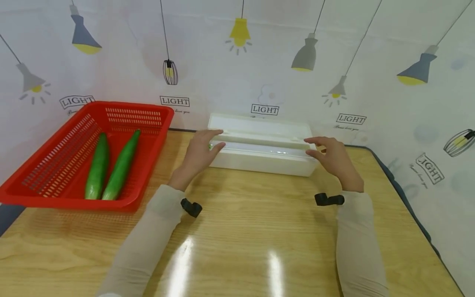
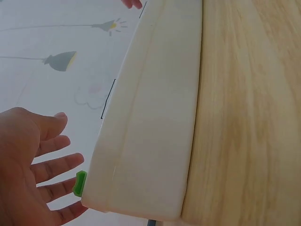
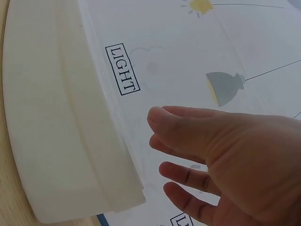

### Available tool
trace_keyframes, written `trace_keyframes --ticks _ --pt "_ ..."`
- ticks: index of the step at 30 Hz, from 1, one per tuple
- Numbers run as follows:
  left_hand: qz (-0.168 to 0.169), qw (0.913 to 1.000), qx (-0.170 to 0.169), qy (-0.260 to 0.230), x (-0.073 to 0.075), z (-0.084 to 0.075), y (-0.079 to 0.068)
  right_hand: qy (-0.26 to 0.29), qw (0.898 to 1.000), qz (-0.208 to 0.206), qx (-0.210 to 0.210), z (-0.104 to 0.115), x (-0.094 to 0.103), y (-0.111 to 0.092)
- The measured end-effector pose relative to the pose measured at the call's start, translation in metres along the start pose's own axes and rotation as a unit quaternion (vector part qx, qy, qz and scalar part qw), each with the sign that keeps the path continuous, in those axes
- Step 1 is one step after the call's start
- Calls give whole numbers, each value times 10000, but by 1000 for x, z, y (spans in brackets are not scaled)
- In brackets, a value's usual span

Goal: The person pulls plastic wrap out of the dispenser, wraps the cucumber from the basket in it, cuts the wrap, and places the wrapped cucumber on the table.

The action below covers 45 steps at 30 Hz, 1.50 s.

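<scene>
White plastic forms the long rectangular box [image 1: 259, 163] at the far middle of the wooden table [image 1: 252, 214]. At its left end, the left hand [image 1: 200, 152] spreads its fingers beside a small green tab [image 2: 80, 183]; contact is unclear. At the right end, the right hand [image 1: 330, 154] holds its fingers apart, slightly bent. Both forearms, in beige sleeves [image 1: 148, 235], reach forward from the near side.

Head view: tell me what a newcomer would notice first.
Probably the bright red slatted plastic basket at the left of the light wooden table, with two long green vegetables inside. Next, the long white rectangular box toward the back, between the person's left hand and right hand.
</scene>
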State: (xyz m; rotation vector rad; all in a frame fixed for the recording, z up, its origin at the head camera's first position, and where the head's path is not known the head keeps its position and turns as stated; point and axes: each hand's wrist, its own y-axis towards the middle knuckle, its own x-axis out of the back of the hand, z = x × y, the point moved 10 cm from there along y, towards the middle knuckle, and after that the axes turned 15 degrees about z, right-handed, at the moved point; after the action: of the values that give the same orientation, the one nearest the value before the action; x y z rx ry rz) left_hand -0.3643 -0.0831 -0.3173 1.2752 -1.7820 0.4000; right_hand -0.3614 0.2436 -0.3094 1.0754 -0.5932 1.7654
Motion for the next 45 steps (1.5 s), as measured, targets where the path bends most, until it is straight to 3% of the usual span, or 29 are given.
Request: trace_keyframes --ticks 4,10,15,21,32,39,45 --pt "94 9997 -144 -147 -1 5 6 -45 9996 260 65 -1 -5 5" --pt "272 9953 -111 -926 5 17 13 -91 9979 648 1 -8 -14 13" --pt "385 9924 -45 -1166 7 17 15 -1 9975 682 -165 -13 -15 17" --pt "362 9926 -86 -1154 9 16 16 -84 9993 305 -214 -14 -13 21" --pt "435 9953 95 -865 -5 21 16 193 9956 -686 -614 -31 -9 18" --pt "527 9959 287 -682 -12 24 18 561 9873 -1150 -945 -40 -7 15" --pt "550 9976 361 -238 -14 20 19 1324 9718 -1419 -1339 -48 -9 15"
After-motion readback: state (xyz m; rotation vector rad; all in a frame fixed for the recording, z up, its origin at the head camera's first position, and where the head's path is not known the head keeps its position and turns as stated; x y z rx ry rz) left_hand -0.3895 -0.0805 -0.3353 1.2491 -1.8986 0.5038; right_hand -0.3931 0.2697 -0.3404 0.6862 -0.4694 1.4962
